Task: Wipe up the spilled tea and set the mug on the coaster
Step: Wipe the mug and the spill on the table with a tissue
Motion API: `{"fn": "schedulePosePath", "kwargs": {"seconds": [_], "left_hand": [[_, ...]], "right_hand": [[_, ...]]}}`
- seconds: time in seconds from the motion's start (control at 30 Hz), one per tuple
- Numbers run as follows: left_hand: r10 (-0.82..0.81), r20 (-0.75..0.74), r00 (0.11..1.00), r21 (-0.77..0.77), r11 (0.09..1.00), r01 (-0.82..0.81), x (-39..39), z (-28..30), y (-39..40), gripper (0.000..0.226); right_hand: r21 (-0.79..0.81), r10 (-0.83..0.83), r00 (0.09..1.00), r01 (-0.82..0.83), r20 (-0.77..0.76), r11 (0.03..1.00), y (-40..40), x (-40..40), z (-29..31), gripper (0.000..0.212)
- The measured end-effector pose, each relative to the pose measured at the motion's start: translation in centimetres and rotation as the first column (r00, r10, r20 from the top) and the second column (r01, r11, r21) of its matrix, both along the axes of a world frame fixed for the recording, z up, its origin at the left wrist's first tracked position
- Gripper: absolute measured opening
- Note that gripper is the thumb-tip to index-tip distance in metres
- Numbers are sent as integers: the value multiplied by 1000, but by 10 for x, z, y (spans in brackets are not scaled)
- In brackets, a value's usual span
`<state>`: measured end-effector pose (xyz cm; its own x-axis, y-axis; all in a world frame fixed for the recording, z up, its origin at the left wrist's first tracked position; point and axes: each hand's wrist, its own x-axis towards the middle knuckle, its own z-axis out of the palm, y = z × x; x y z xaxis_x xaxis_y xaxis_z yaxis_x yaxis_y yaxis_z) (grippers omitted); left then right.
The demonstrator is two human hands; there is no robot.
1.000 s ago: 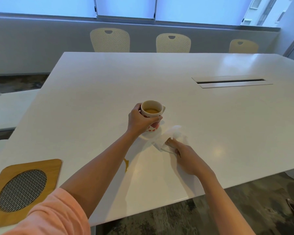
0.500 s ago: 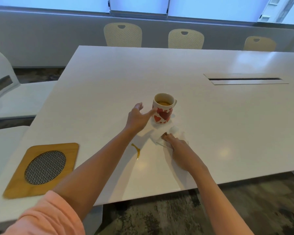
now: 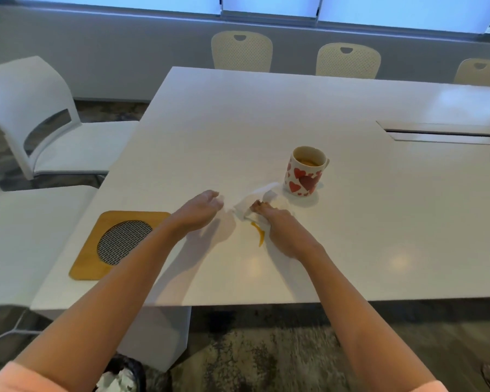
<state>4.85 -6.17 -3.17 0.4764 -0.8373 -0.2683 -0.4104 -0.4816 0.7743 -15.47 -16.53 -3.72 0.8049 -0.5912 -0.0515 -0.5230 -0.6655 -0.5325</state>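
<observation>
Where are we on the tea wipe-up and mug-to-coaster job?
Done: nothing finished. In hand: the right hand presses a white tissue on the table, beside the orange tea streak, which is unwiped. The left hand is open and holds nothing. Left: wipe the streak, then carry the heart-print mug, which holds tea, to the wooden coaster at the table's left edge.

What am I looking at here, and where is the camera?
There is no robot: these are a person's two bare arms, filmed by a camera worn on the head, looking down at a white table. The right hand presses a white tissue onto the table beside a streak of spilled tea. The left hand is open and holds nothing. A mug with red hearts stands just beyond the tissue, and a wooden coaster lies to the left, with nothing on it.
</observation>
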Motion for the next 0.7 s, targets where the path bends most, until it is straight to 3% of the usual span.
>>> {"fn": "schedulePosePath", "kwargs": {"seconds": [0.23,0.43,0.7], "left_hand": [[-69,4,998,78,995,69,-25,-2,13,69],[-100,65,993,34,995,98,-41,-7,17,67],[-138,26,990,-12,990,139,-36,-4,25,63]], "right_hand": [[30,1,999,0,-38,1000,4,0,2,60],[101,75,996,-69,-51,992,20,-10,-1,61],[150,103,995,-104,11,983,51,-40,3,49]]}}
